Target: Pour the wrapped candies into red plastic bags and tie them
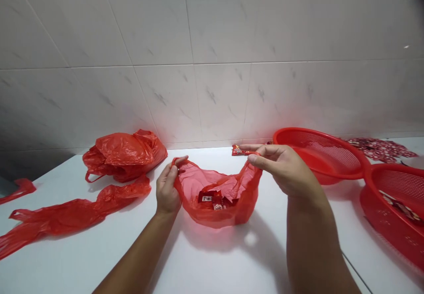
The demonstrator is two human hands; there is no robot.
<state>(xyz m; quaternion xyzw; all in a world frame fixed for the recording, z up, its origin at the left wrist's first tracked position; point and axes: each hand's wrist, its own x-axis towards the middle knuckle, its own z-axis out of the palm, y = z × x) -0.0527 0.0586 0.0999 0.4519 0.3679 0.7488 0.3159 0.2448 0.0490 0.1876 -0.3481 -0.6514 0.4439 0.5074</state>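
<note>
Left fingers (171,175) and right fingers (265,163) pinch red bag (212,218) rim; mouth spans crosswise between them, packets (217,206) below.

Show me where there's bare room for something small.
Bare table lies this side of the open bag, between the forearms; another strip behind it, right of the bundled bag. The right is crowded: two baskets, a reddish heap.

No text was legible: the dark-on-white print on a red packet (206,199) in the plastic bag (215,217) and the pale print on the sachet (236,150) near the wall (221,104) were too small to read.
</note>
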